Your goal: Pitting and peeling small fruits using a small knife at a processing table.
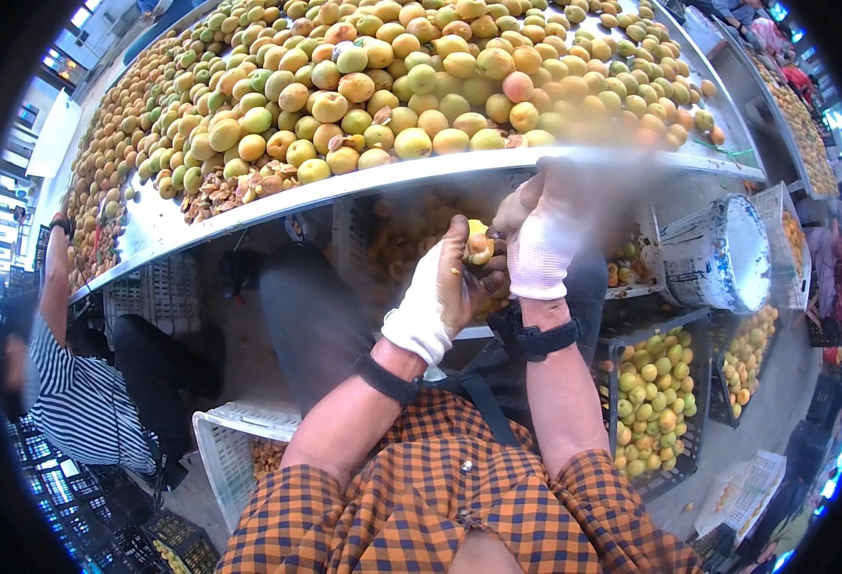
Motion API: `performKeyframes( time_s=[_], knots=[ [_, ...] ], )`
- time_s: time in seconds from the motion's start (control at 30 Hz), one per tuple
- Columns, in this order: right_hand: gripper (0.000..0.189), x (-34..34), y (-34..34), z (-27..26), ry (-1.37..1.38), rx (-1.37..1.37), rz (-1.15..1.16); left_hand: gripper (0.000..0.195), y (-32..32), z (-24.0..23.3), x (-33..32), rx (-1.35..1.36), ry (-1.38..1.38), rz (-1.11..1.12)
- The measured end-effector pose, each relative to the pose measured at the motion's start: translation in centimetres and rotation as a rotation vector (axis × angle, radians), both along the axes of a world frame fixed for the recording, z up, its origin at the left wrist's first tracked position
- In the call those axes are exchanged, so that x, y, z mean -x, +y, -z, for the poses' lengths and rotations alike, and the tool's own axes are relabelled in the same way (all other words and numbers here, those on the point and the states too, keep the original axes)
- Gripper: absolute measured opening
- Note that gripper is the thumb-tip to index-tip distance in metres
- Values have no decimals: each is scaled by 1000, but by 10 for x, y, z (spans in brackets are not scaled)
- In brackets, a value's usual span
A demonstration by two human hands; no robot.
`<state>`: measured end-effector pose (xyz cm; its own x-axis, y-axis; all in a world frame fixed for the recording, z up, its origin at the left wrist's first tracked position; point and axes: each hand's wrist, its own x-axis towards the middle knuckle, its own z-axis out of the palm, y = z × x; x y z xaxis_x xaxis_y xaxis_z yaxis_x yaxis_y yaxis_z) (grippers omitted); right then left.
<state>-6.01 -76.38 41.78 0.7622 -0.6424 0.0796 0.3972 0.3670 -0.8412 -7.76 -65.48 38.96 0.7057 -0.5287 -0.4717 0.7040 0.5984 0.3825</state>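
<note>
My left hand (437,290), in a white work glove with stained fingers, grips an opened apricot (480,244). Its brownish pit shows among the yellow flesh, and the fruit faces my right hand. Close beside it is my right hand (541,240), also gloved, with its fingers curled near the fruit. A blurred smear across the view covers the upper part of this hand, so whether it holds anything is unclear. Below both hands, partly hidden by them, a crate (636,287) of apricot pieces stands between my knees and the table.
A metal-edged table (152,215) bears heaped apricots (392,79) and a pile of pits (231,188). To my right are a paint-stained bucket (715,252) and black crates of apricots (654,402). A white crate (224,438) stands at left, near a person in a striped shirt (91,412).
</note>
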Motion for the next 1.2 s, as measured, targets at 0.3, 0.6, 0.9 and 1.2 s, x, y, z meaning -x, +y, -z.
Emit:
performKeyframes(
  time_s=[0.3,0.6,0.9,1.2],
  knots=[
    [27,16,0,-14,-156,-208,-123,40,-13,-26,24,-96,-42,-167],
    [38,9,-19,19,-68,-468,-184,45,-4,-35,23,142,160,-49],
    [35,15,-3,-21,-39,-574,-189,41,-3,-37,31,-15,17,-128],
    [34,22,2,-33,-47,-369,-315,33,-1,-34,27,-99,92,-48]
  ],
)
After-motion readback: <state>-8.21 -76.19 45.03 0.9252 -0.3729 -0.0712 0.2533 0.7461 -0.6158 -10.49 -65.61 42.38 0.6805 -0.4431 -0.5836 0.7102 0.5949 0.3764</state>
